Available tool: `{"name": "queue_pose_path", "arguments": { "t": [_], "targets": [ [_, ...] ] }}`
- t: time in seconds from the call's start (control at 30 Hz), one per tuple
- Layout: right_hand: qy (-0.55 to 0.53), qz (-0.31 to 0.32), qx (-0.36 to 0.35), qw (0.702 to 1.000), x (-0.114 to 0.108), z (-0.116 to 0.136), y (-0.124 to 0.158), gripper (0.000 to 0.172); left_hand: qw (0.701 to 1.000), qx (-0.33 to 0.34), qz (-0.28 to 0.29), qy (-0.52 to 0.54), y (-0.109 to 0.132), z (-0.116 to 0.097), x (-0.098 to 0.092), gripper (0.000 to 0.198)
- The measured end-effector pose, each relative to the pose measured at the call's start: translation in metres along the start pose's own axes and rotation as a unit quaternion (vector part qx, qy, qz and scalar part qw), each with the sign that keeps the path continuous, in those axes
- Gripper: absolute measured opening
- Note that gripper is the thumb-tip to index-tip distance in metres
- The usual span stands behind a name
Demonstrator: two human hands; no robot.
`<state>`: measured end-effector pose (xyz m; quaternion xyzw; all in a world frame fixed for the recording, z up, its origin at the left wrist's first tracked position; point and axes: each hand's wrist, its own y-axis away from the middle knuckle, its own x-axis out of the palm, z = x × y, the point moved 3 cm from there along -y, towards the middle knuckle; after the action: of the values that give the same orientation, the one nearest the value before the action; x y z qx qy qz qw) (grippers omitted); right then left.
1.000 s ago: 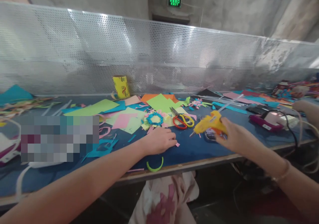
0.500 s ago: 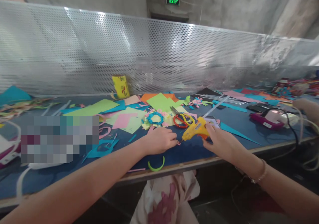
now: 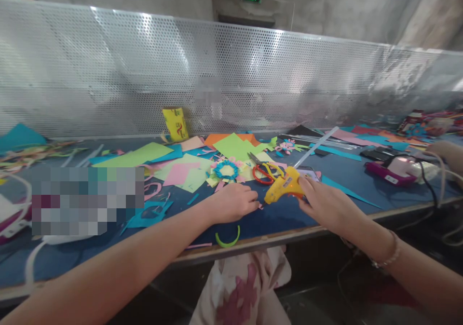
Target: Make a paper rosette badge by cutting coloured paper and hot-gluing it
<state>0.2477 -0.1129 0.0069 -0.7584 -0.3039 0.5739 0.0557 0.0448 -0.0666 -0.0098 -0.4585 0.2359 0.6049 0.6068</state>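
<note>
My right hand (image 3: 325,203) is wrapped round the handle of a yellow hot glue gun (image 3: 284,188). A long translucent glue stick (image 3: 318,146) sticks out of its back end, and its nozzle points down and left. My left hand (image 3: 233,203) is closed in a pinch beside the nozzle, at a small pink piece of paper (image 3: 261,207) that barely shows past the fingertips. Just behind the gun lie scissors (image 3: 263,174) with red and yellow handles. A blue paper ring with pink and yellow pieces around it (image 3: 224,171) rests beyond my left hand.
Coloured paper sheets (image 3: 188,173) and scraps cover the blue tabletop. A phone (image 3: 311,173) lies behind my right hand. A curled green strip (image 3: 228,242) is near the front edge. A purple power strip (image 3: 390,173) with cables sits right. A perforated metal screen (image 3: 144,74) stands behind.
The glue gun has tilted slightly, with its nozzle still near my left fingertips. My right hand and wrist have shifted a little to the right. The left hand stays nearly in place.
</note>
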Motion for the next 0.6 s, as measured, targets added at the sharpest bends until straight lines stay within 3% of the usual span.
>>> {"name": "queue_pose_path", "arguments": {
  "t": [0.43,0.53,0.6],
  "targets": [
    [0.033,-0.015,0.021,0.999,-0.008,0.005,0.003,0.019,0.999,-0.021,0.019,0.034,-0.001,-0.001,-0.002,0.023],
    [0.013,-0.022,0.079,0.997,-0.006,-0.012,0.001,0.023,0.996,-0.062,0.021,0.064,0.000,0.002,-0.003,0.020],
    [0.004,-0.022,0.147,0.989,0.000,-0.038,-0.003,0.031,0.990,-0.103,0.007,0.093,0.001,0.007,-0.002,0.020]
  ]
}}
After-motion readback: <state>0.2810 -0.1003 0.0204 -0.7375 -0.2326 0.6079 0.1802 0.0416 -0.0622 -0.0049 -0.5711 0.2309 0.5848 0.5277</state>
